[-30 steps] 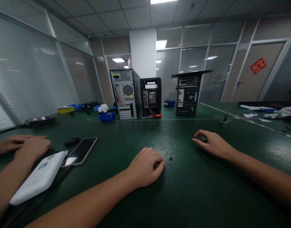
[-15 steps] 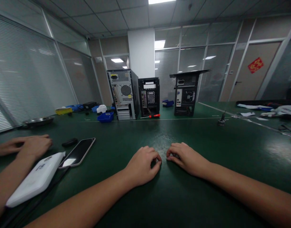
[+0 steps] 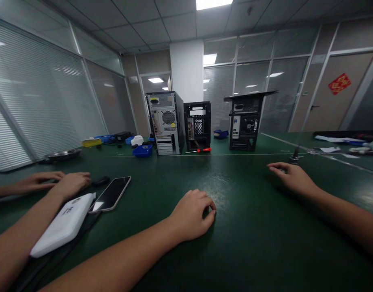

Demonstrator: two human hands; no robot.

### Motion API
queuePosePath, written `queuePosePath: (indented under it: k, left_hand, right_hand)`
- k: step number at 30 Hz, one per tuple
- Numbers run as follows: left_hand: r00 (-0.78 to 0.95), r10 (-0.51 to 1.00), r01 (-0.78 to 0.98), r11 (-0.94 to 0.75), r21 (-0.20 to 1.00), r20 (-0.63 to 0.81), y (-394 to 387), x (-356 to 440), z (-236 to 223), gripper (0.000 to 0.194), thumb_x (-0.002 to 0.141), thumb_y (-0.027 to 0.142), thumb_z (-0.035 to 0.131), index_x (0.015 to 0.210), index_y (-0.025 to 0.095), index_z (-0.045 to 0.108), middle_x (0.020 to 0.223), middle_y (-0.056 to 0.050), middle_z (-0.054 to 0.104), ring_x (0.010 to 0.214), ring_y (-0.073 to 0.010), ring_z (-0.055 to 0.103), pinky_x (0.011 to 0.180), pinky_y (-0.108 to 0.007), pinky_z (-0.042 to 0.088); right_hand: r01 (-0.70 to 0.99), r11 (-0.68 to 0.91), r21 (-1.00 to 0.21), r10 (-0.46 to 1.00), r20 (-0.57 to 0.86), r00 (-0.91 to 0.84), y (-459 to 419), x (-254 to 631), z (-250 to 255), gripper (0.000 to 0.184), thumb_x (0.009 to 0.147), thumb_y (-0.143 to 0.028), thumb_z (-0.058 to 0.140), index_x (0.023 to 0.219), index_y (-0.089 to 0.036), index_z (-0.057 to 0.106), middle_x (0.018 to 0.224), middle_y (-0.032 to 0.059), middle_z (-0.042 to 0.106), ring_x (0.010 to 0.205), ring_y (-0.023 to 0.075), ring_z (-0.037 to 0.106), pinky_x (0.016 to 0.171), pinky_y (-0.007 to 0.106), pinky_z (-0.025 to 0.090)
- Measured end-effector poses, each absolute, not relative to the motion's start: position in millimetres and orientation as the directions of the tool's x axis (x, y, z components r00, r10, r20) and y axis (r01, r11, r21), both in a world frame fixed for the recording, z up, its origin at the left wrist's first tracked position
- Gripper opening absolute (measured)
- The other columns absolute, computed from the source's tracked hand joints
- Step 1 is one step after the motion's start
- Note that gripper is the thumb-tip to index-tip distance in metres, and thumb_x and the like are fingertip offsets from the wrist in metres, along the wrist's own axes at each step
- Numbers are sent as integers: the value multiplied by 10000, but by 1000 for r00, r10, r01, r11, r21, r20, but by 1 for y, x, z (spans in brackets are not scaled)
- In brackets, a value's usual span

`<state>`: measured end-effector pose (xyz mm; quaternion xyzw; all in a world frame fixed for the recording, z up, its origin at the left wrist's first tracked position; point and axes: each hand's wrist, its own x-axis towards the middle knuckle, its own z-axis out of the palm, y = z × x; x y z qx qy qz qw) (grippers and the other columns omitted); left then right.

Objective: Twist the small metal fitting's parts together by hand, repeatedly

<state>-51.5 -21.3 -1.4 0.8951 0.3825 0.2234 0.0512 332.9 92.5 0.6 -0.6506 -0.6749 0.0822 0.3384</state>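
My left hand [image 3: 194,215] rests on the green tabletop [image 3: 241,251] near the middle. Its fingers curl in and the thumb meets the forefinger; whatever may be pinched there is hidden. Farther right, my right hand [image 3: 292,177] is closed, thumb and fingers drawn together around something small that I cannot make out. Just behind the right hand stands a small dark metal piece with a pointed top [image 3: 294,156]. Its base is partly covered by the hand.
Three computer cases [image 3: 166,123] stand at the back, with a red-handled screwdriver [image 3: 204,150] before the middle one. Blue bins [image 3: 142,151] sit beside them. At left, another person's hands [image 3: 71,185] are by a white device [image 3: 63,227] and a phone [image 3: 113,194].
My right hand has moved away from my left hand, to the right and farther back, beside the pointed metal piece. My left hand keeps its curled pose. The view has shifted slightly left.
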Motion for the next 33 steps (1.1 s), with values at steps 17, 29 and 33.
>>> queuePosePath:
  k: [17,29,33]
  left_hand:
    - [590,731,670,-680,297,342,-21,-48,0,136,910,256,554,957,216,676,884,-15,622,853,-188,532,776,-333,396]
    - [590,728,674,-682,283,350,-21,-47,-1,134,902,246,555,947,218,677,886,-19,627,865,-194,533,788,-335,394]
    - [587,731,679,-679,281,348,-21,-48,0,143,908,254,550,957,220,680,890,-24,627,867,-196,534,792,-335,396]
  right_hand:
    - [771,-6,-637,902,328,279,99,346,3,548,819,-563,527,1158,-165,687,1120,117,703,956,225,650,791,340,489]
    - [944,131,-303,933,360,-14,87,383,28,419,866,-440,532,1150,-196,720,1159,85,695,1007,224,624,859,333,446]
    - [953,140,-268,954,294,-57,91,383,22,444,866,-445,517,1171,-182,704,1129,88,705,958,210,648,829,327,483]
